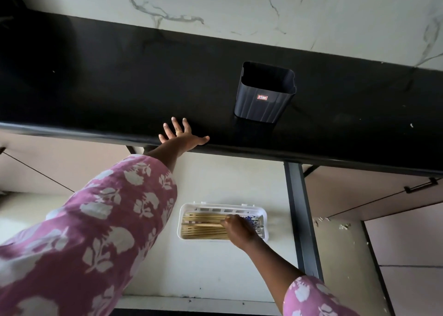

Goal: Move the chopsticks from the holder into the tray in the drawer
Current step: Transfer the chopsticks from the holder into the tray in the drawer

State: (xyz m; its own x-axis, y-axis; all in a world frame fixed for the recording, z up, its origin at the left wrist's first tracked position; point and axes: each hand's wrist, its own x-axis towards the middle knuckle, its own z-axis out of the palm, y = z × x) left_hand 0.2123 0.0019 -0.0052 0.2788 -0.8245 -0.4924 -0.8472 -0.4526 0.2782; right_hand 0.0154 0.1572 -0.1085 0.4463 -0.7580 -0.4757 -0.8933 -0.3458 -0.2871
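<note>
A dark square holder [265,93] stands on the black countertop [119,76]; no chopsticks show in its mouth. Below, in the open drawer [215,267], a white tray [182,222] holds several wooden chopsticks [203,227] lying side by side. My right hand [239,229] rests on the right part of the tray over the chopsticks, fingers curled on them; whether it grips them is unclear. My left hand [181,133] lies flat on the counter's front edge, fingers spread, holding nothing, left of the holder.
A white marble wall [239,9] rises behind the counter. A dark metal rail [302,220] runs along the drawer's right side. Cabinet fronts with a black handle [419,186] sit to the right. Both pink flowered sleeves cross the view.
</note>
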